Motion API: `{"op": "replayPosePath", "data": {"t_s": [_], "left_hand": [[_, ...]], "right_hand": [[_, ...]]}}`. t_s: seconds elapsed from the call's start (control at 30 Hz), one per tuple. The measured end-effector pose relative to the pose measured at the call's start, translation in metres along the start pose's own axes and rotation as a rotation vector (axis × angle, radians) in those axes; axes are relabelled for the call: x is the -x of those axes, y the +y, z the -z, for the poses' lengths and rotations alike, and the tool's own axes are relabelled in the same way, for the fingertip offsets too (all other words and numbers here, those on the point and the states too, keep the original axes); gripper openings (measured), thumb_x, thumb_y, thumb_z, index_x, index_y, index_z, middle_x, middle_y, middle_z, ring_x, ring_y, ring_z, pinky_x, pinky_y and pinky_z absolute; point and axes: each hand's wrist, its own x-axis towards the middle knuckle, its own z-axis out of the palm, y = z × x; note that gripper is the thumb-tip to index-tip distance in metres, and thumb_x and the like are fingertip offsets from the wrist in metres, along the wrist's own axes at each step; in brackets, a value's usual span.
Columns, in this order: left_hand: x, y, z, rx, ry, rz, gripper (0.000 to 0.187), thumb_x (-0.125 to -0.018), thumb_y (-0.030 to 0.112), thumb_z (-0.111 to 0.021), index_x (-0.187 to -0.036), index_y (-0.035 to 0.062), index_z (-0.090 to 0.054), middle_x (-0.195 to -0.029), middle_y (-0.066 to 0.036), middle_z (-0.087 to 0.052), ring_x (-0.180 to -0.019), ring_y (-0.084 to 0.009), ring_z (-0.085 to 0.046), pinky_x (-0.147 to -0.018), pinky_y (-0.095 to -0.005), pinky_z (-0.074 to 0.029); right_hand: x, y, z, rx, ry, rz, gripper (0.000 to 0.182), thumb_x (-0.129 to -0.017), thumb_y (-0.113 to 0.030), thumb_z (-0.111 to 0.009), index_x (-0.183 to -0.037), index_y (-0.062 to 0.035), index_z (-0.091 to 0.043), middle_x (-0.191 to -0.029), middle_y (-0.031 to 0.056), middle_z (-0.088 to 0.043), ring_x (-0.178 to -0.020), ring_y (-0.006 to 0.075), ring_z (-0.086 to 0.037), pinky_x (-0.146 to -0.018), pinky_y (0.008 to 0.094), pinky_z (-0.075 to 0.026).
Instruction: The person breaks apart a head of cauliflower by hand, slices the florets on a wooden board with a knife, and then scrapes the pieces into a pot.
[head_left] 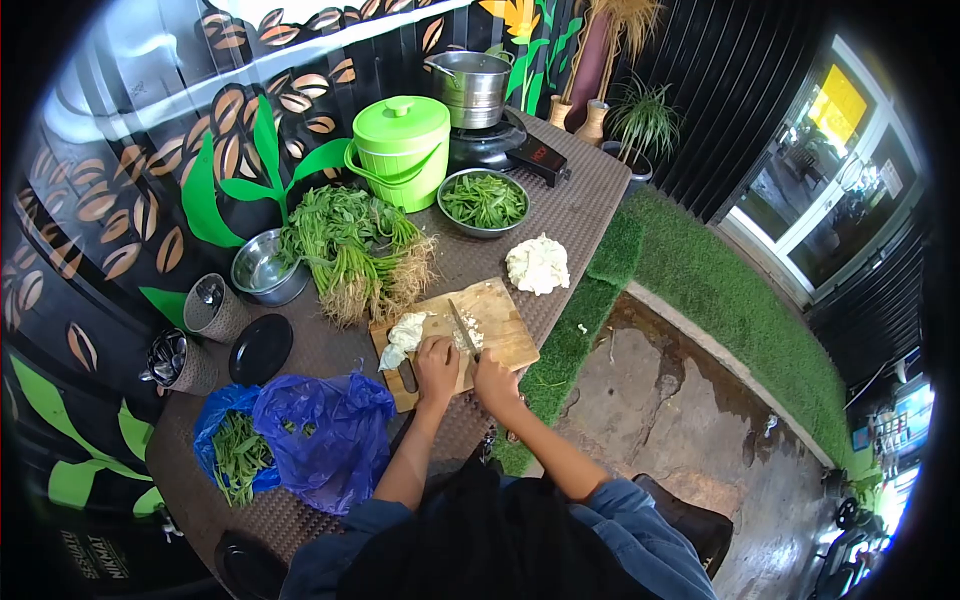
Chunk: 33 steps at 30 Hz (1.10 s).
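Observation:
On a wooden cutting board (pixel 510 328) my right hand (pixel 494 384) grips a knife (pixel 461 322), its blade pointing away from me across the board. Small chopped white bits (pixel 473 328) lie around the blade. My left hand (pixel 437 370) rests on the board left of the knife, fingers curled down; what is under them is hidden. Touching or close beside that hand is a piece of cauliflower (pixel 404 334) with a pale leafy end. A larger cauliflower head (pixel 537 264) sits on the table beyond the board's far right corner.
Behind the board lie rooted leafy greens (pixel 345 245), a metal bowl (pixel 270 267), a green lidded bucket (pixel 402 150) and a bowl of cut greens (pixel 484 202). A pot (pixel 468 88) stands on a stove at the back. Blue plastic bags (pixel 325 430) lie at left.

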Motion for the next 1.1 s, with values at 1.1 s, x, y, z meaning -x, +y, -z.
{"op": "replayPosePath", "data": {"t_s": [1.1], "left_hand": [[-0.003, -0.010, 0.020, 0.045, -0.205, -0.037, 0.013, -0.071, 0.008, -0.073, -0.083, 0.0060, -0.074, -0.083, -0.009, -0.064, -0.086, -0.0260, -0.055, -0.076, -0.0345, -0.046]], "right_hand": [[0.001, -0.005, 0.017, 0.067, 0.020, 0.075, 0.030, -0.090, -0.027, -0.048, -0.097, 0.0017, -0.046, -0.072, 0.0204, -0.065, -0.069, 0.0344, -0.068, -0.061, 0.0442, -0.055]]}}
